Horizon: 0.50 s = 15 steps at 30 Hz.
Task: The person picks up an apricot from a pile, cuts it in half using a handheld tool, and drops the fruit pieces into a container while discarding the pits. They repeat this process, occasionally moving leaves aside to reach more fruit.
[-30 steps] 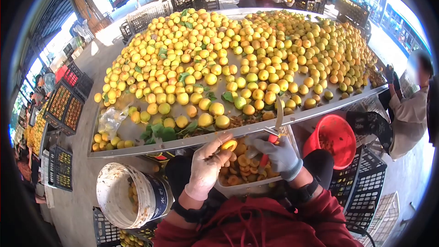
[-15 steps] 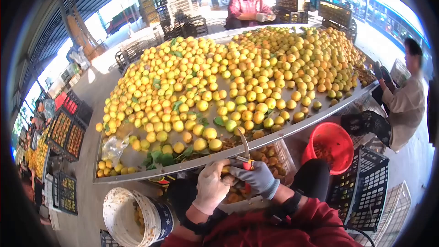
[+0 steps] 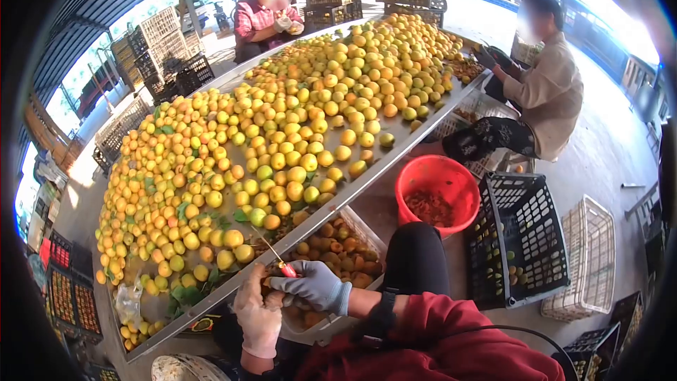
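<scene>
My left hand (image 3: 258,310), in a thin pale glove, is closed in front of me, just off the table's near edge. Between its fingers is an apricot, mostly hidden by both hands. In a grey glove, my right hand (image 3: 316,286) grips a knife (image 3: 288,269) with a red handle. The narrow blade points up and left over the table rim. Close beyond my hands, many yellow-orange apricots (image 3: 233,238) are heaped on the metal table (image 3: 338,203). Below its edge, a pale crate (image 3: 365,227) holds darker orange fruit.
Right of my knee stand a red tub (image 3: 451,169) with brownish scraps, a black crate (image 3: 522,240) and a white crate (image 3: 589,254). A white bucket (image 3: 185,368) is at bottom left. One co-worker (image 3: 553,92) sits at the right, another (image 3: 257,21) across the table.
My view has turned to the right, so the table appears slanted. Both hands stay together, and the knife blade now leans left. The co-worker across the table has raised their hands.
</scene>
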Available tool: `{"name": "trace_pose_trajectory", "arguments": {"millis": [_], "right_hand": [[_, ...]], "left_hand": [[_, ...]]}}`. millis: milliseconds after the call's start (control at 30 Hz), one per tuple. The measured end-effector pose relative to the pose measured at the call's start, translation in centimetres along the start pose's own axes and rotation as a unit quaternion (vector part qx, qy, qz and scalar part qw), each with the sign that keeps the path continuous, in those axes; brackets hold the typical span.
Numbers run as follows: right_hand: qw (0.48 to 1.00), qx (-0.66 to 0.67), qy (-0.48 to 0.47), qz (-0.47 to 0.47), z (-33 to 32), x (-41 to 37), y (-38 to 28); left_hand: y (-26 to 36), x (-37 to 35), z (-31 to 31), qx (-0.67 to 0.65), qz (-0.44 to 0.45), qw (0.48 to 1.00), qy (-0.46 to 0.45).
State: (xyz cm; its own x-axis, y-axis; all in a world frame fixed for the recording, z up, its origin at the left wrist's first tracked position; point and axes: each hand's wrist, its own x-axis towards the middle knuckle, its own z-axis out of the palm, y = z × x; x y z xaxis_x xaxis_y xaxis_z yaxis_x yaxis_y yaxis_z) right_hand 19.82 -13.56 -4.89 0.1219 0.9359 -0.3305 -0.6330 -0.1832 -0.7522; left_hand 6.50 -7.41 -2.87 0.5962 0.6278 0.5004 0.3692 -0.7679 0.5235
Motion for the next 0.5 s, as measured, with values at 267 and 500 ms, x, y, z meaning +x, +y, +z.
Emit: {"name": "trace_pose_trajectory", "arguments": {"millis": [267, 500], "right_hand": [[0.997, -0.038, -0.014, -0.072, 0.6, -0.2, -0.6], [0.998, -0.064, -0.019, -0.021, 0.5, -1.4, -2.2]], "left_hand": [[0.3, 0.3, 0.2, -0.039, -0.005, 0.999, 0.008], [0.6, 0.5, -0.1, -0.125, -0.063, 0.990, -0.021]]}}
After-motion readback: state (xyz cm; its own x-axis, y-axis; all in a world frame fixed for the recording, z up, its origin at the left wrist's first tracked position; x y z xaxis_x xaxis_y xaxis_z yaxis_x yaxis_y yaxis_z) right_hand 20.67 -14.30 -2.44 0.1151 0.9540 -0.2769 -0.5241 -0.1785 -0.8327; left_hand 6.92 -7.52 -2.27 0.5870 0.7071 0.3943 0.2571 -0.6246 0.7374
